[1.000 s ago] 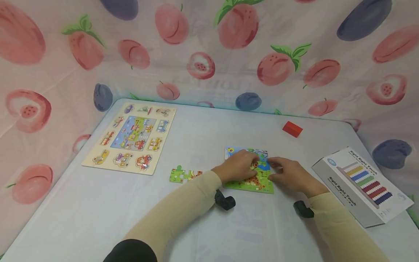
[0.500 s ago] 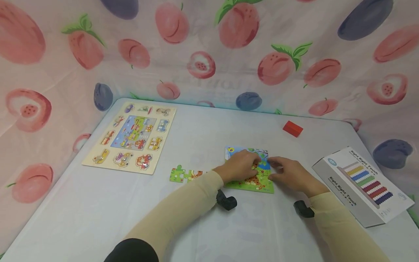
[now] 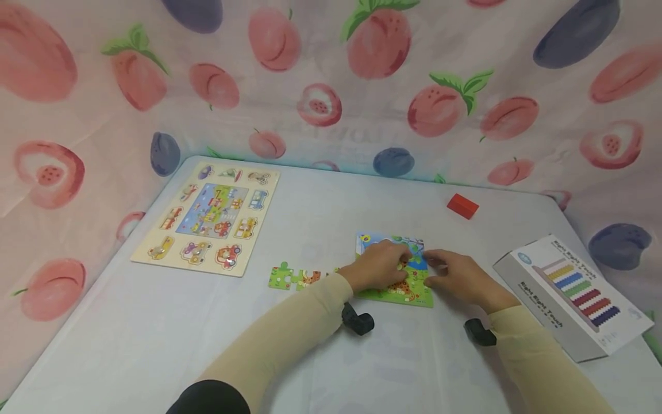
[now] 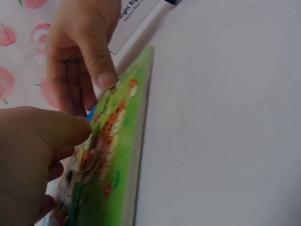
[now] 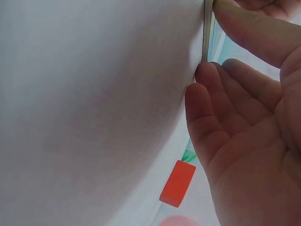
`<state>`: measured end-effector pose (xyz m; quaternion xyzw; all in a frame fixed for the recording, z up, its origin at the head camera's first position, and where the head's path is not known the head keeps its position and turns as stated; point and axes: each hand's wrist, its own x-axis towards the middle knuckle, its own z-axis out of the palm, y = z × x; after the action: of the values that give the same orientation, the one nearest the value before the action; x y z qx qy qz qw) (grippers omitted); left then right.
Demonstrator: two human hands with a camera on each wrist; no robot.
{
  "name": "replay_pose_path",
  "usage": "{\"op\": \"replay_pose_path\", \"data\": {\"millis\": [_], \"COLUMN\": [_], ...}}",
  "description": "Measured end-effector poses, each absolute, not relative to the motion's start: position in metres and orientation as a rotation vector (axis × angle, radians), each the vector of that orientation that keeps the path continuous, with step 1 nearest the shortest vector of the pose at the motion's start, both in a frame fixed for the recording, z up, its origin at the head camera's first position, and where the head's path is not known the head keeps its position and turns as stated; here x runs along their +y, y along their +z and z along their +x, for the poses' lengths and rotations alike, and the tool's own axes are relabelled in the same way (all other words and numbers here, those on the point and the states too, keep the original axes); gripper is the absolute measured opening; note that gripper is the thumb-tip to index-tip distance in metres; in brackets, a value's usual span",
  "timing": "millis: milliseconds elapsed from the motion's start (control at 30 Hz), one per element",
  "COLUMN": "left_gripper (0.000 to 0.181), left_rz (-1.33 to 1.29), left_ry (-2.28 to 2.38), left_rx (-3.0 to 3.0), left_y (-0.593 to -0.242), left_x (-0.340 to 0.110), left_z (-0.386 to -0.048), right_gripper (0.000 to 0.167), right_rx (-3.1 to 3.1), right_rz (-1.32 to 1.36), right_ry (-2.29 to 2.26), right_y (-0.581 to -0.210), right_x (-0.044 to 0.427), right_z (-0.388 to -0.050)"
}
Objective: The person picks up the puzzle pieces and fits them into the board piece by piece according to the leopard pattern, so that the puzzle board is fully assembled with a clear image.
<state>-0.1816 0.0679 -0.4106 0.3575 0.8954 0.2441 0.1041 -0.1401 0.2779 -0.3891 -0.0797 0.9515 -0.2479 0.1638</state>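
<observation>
A jigsaw puzzle (image 3: 418, 289) with a green and blue picture of a spotted orange animal lies flat on the table. My left hand (image 3: 376, 264) is over its middle, hiding part of the picture. In the left wrist view the left thumb (image 4: 70, 128) is low over the pieces; whether it pinches one is hidden. My right hand (image 3: 460, 277) is at the puzzle's right edge, its thumb (image 5: 254, 33) and fairly straight fingers touching the edge. To the left lie a green puzzle piece (image 3: 280, 276) and a spotted puzzle piece (image 3: 308, 278), close together.
A wooden peg puzzle board (image 3: 193, 265) with vehicle shapes lies at the back left. At the back right sits a red block (image 3: 462, 206). A white printed box (image 3: 574, 293) stands beside the right forearm. Fruit-patterned cloth (image 3: 357, 109) hangs behind the table.
Both hands keep nearly the same places at the puzzle. The left hand has shifted very slightly to the right, uncovering a bit more of the pieces beside its wrist.
</observation>
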Motion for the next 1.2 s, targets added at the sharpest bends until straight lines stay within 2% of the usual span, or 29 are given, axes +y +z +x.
{"op": "replay_pose_path", "data": {"millis": [200, 467, 733, 1000, 1200], "left_gripper": [0.046, 0.056, 0.063, 0.054, 0.056], "left_rz": [1.045, 0.984, 0.895, 0.884, 0.894], "left_ry": [0.75, 0.763, 0.805, 0.763, 0.756], "left_rx": [2.601, 2.619, 2.63, 2.675, 2.659], "left_y": [-0.396, -0.373, -0.375, -0.381, -0.387], "left_x": [0.048, -0.001, -0.04, -0.064, -0.073], "left_z": [-0.181, -0.173, -0.171, -0.166, -0.159], "right_gripper": [0.065, 0.065, 0.065, 0.065, 0.065], "right_rx": [2.706, 2.711, 2.709, 2.717, 2.721], "right_rz": [-0.218, -0.179, -0.18, -0.201, -0.209], "right_ry": [-0.713, -0.69, -0.703, -0.692, -0.694], "right_y": [-0.389, -0.39, -0.391, -0.391, -0.392], "right_x": [0.279, 0.277, 0.276, 0.278, 0.277], "right_z": [-0.139, -0.138, -0.139, -0.139, -0.139]}}
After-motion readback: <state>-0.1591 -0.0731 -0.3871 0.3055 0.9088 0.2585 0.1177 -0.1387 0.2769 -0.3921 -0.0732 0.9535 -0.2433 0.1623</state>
